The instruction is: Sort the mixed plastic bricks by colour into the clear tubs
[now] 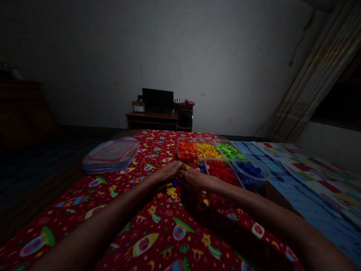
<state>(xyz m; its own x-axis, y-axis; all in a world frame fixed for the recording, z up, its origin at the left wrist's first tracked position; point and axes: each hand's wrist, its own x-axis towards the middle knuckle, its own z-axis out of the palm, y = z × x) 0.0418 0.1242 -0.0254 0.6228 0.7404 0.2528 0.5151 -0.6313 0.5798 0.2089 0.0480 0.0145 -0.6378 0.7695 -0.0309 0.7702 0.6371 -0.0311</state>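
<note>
A small loose pile of mixed toy building bricks (171,191) lies on the red patterned cloth (152,226), yellow, orange and blue among them. Over the far side of this pile, my left hand (168,171) is stretched out with its fingers extended, palm down. My right hand (194,178) meets it at the fingertips, its fingers curled inward; whatever they may grip is hidden. A few green and blue bricks show just beyond the hands. Close to the right hand is a clear box (207,165) of red bricks.
Behind the hands stand clear boxes of orange bricks (186,146), yellow bricks (208,150) and green bricks (228,150). A round tub (266,174) holds blue bricks. Stacked clear lids (111,152) lie at left. A bed (304,188) adjoins the right side; a monitor (158,100) stands at the wall.
</note>
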